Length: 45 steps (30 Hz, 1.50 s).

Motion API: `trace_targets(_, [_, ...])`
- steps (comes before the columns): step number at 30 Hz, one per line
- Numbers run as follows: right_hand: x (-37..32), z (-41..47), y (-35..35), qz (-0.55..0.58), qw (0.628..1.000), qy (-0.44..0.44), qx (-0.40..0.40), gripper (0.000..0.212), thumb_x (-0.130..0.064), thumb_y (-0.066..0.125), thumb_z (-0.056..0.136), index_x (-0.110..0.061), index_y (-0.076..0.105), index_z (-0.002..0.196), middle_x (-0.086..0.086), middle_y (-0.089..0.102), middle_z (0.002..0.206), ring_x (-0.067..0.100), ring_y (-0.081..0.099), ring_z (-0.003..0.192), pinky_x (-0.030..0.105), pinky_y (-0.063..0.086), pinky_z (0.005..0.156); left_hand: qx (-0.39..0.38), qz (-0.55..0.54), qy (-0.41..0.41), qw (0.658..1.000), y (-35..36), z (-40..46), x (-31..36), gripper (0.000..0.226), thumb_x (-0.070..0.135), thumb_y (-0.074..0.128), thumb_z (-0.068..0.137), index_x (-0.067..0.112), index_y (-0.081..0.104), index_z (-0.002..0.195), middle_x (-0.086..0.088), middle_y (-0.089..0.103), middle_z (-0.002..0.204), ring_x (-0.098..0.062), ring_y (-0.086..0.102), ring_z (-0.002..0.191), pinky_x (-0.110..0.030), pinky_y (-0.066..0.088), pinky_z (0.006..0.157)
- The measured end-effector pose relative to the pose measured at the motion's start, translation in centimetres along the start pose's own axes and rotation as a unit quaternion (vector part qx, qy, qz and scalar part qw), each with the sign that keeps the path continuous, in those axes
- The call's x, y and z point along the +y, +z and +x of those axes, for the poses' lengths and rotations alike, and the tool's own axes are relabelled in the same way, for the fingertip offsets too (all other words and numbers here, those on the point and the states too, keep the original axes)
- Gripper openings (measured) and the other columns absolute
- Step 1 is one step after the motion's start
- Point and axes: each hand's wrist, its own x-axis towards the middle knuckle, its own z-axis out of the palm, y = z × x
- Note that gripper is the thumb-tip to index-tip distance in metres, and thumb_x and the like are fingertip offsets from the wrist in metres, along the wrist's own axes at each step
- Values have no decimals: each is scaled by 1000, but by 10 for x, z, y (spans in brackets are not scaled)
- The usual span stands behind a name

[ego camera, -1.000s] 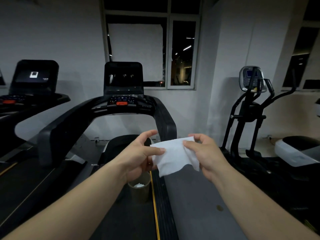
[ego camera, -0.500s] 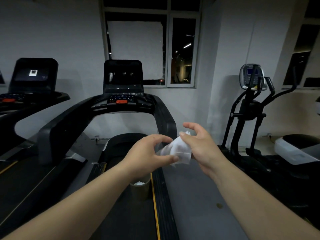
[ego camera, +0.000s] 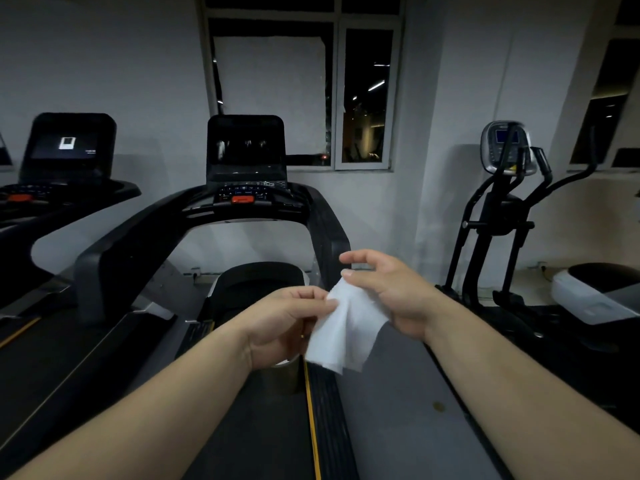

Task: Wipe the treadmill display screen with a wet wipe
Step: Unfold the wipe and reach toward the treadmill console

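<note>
Dim gym room, observed from just behind the person. Both bare forearms are extended forward over the treadmill deck (ego camera: 270, 427). The wet wipe (ego camera: 341, 332), white and partly unfolded, hangs between the two hands at about waist height, its lower edge drooping loose. The left hand (ego camera: 284, 323) pinches the wipe's upper left edge between thumb and forefinger, the remaining fingers curled under. The right hand (ego camera: 391, 292) holds the wipe's top corner against its thumb, while its forefinger is raised and slightly apart above the cloth; the other fingers lie behind the wipe and cannot be seen well. The treadmill display screen (ego camera: 246, 143) stands upright ahead, well apart from the hands, dark with faint reflections. Below it sits the control panel (ego camera: 251, 189) with a red-orange button (ego camera: 242, 199). A small cylindrical bin (ego camera: 282, 377) stands on the deck beneath the left hand, mostly hidden by it. A second treadmill (ego camera: 69, 150) is on the left, its screen showing a small white icon. An elliptical trainer (ego camera: 502, 216) stands at the right by the wall. A window (ego camera: 304, 91) is behind the display.
</note>
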Motion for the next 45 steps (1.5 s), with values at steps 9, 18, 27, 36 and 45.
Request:
trace_targets(9, [35, -11, 11, 333, 934, 131, -7, 60, -16, 68, 90, -10, 45, 145, 22, 67, 125, 34, 74, 95, 42, 60, 65, 225, 43, 112, 967, 3, 4, -4, 21, 11, 69, 93, 13, 62, 113, -21, 66, 100, -25, 61, 77, -30, 51, 57])
trace_targets(18, [30, -2, 31, -166, 975, -136, 66, 47, -11, 79, 80, -30, 68, 121, -8, 69, 113, 8, 65, 104, 18, 52, 81, 244, 376, 187, 874, -13, -18, 10, 34, 20, 79, 85, 29, 71, 117, 14, 71, 97, 0, 67, 91, -15, 50, 78])
trace_targets(27, [22, 13, 107, -21, 995, -102, 1, 10, -10, 70, 89, -13, 73, 98, 7, 71, 98, 21, 68, 91, 31, 55, 74, 269, 251, 153, 917, -75, -61, 15, 13, 16, 73, 89, 22, 74, 77, -10, 75, 89, -20, 68, 81, -36, 53, 78])
trace_targets(36, [18, 58, 228, 87, 996, -13, -17, 19, -11, 73, 89, -9, 71, 108, 11, 78, 99, 29, 73, 98, 49, 58, 94, 286, 229, 117, 923, -191, -110, 23, 42, 25, 75, 90, 18, 63, 129, -8, 72, 119, -17, 69, 102, -41, 56, 95])
trace_targets(45, [5, 110, 276, -389, 858, -253, 220, 25, -21, 65, 91, -10, 53, 72, -1, 60, 89, 26, 55, 89, 35, 40, 69, 366, 631, 75, 680, -312, -159, 50, 128, 87, 61, 68, 33, -13, 158, -4, -12, 170, -21, -14, 155, -50, 10, 126])
